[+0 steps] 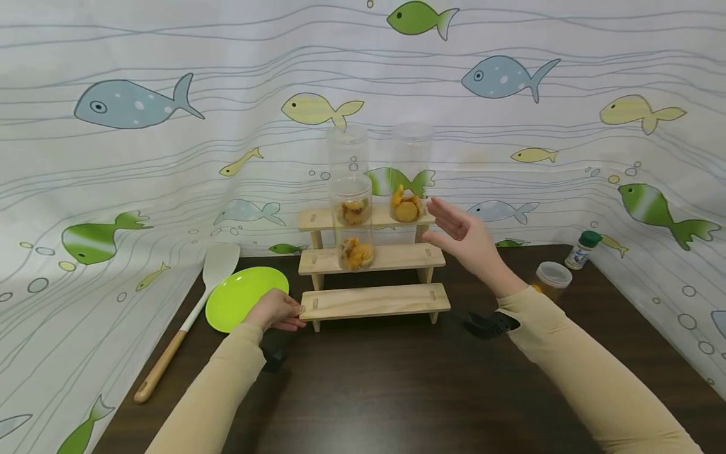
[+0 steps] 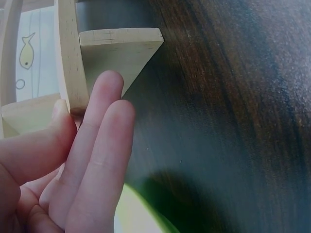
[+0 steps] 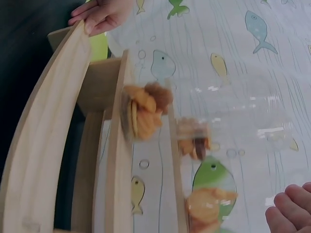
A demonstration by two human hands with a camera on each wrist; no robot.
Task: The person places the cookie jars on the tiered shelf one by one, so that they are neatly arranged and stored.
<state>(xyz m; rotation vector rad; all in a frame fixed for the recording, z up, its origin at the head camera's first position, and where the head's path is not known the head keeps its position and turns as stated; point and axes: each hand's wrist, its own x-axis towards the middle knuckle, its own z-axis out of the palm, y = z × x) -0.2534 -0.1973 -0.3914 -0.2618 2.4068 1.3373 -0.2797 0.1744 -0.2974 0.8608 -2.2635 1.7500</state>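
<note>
A three-step wooden display shelf point(image 1: 374, 302) stands on the table. My left hand point(image 1: 278, 310) grips the left end of its lowest board, thumb point(image 2: 60, 121) against the board and two fingers extended past its edge. Clear jars with cookies stand on the steps: a back-left jar point(image 1: 348, 148) and a right jar point(image 1: 406, 205) on the top step, and a front jar point(image 1: 355, 252) on the middle one. Beside the right jar, my right hand point(image 1: 471, 246) is raised with fingers straight and thumb apart, holding nothing. Its fingertips point(image 3: 286, 204) appear at the right wrist view's edge.
A green plate point(image 1: 244, 296) and a long spatula point(image 1: 184, 328) with a wooden handle lie left of the shelf. On the right are a lidded tub point(image 1: 553, 280) and a green-capped shaker bottle point(image 1: 582, 250). A fish-print curtain point(image 1: 227, 57) encloses the back and sides.
</note>
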